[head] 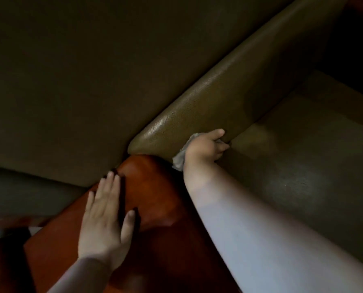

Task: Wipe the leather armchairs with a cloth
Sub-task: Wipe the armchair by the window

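1. Dim light fills the room; olive leather takes up most of my view, with a broad dark panel [91, 81] across the top left.
2. My right hand [208, 148] has its fingers [218, 133] clenched round the cloth [181, 157], pushed into the seam where the olive armrest [197, 102] meets the olive seat cushion [303, 155].
3. I judge the step in hand to be wiping that crevice at the near end of the armrest.
4. Next move, I think: draw the cloth along the seam toward 1 o'clock, keeping pressure into the fold.
5. My left hand [106, 212] lies flat, fingers straight and released, on the brown armrest [155, 197] of the neighbouring chair at 7 o'clock, seemingly bracing me.
6. Butted against the olive armrest's end, that brown armrest crowds the cloth's trailing edge.
7. My own right forearm crosses the lower right and hides part of the seat cushion.
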